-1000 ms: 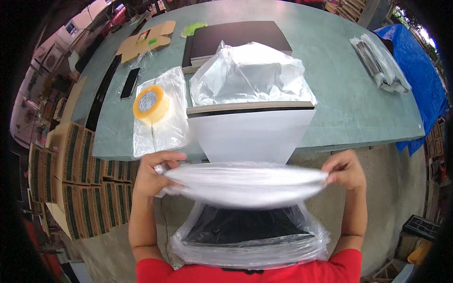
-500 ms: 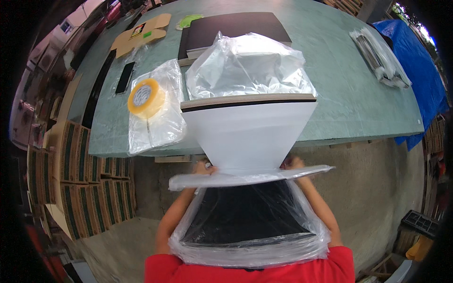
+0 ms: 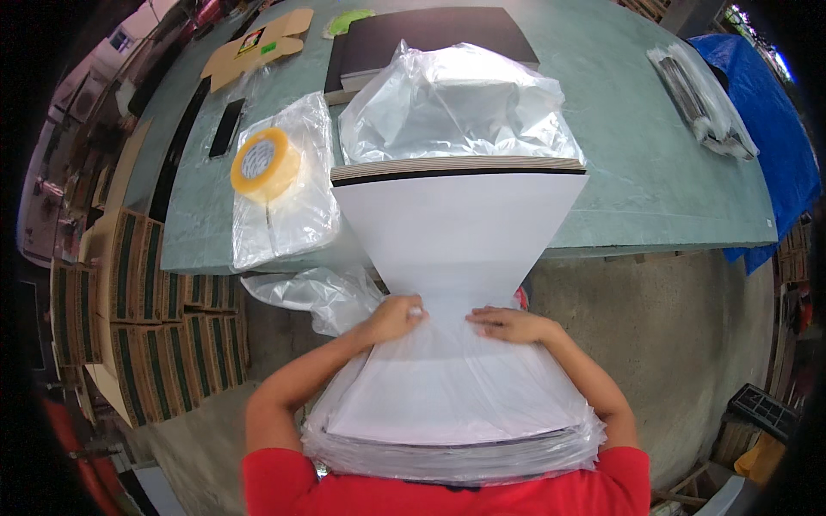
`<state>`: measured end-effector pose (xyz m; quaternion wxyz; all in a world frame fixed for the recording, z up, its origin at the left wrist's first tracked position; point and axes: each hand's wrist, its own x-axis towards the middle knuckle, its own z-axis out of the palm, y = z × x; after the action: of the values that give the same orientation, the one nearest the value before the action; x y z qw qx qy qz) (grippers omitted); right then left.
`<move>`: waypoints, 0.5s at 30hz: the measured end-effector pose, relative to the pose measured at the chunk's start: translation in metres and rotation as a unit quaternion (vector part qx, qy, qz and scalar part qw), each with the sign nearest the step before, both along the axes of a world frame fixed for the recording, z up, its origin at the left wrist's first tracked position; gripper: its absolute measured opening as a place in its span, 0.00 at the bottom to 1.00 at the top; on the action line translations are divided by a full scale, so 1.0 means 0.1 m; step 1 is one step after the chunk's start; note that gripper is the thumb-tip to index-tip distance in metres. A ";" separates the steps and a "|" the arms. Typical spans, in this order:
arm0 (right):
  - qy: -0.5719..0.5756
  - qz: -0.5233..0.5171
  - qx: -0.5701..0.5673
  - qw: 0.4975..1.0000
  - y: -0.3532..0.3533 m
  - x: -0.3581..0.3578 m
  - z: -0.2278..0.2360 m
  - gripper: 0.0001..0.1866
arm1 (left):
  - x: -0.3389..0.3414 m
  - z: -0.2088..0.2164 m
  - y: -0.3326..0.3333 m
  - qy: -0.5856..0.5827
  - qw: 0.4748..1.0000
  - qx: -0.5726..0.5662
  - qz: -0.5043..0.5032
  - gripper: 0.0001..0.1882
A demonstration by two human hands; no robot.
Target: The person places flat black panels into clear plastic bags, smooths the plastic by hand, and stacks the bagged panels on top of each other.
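Observation:
A stack of boards [image 3: 456, 219] slopes from the table edge down toward me, its top face white. Against my body lies a pile of flat boards in clear plastic bags [image 3: 452, 460], and a white sheet now shows through the top one. My left hand [image 3: 396, 318] is closed, with its fingers bunched on the clear plastic at the far end of that pile. Opposite it, my right hand [image 3: 514, 325] lies with fingers stretched out on the same plastic. Loose clear plastic [image 3: 318, 297] spreads beside my left hand, below the table edge.
The green table [image 3: 662, 206] holds a tape roll [image 3: 265, 165] on folded plastic bags [image 3: 288, 224], a phone [image 3: 226, 128], crumpled plastic [image 3: 460, 103], dark boards [image 3: 439, 43] and a wrapped bundle [image 3: 701, 103]. Stacked cartons [image 3: 176, 370] stand at left; a blue tarp [image 3: 761, 138] hangs at right.
The white-faced wrapped board that stood edge-up across my hands now lies flat over the dark one. Both hands have come onto its plastic, and loose plastic has appeared at the left.

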<state>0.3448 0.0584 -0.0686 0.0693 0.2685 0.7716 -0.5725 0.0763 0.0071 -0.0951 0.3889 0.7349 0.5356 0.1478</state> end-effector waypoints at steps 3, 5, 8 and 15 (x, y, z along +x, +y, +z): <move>-0.001 -0.044 -0.032 0.999 0.26 -0.27 0.19 0.24 | 0.34 0.32 0.38 -0.025 0.997 0.050 0.052 0.10; 0.047 -0.104 -0.079 0.990 0.31 -0.51 0.60 0.21 | 0.59 0.84 0.59 -0.276 0.954 0.053 0.101 0.13; 0.162 -0.203 -0.156 0.953 0.39 -0.61 1.14 0.15 | 0.56 1.73 0.80 -0.424 0.871 0.087 0.231 0.22; 0.300 -0.179 -0.198 0.916 0.35 -0.34 1.11 0.11 | 0.08 2.00 0.68 -0.322 0.902 0.135 0.253 0.25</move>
<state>0.3103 0.0937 0.0419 -0.2171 0.1984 0.5658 -0.7703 0.0839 0.0755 0.1053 0.3864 0.5330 0.5240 0.5404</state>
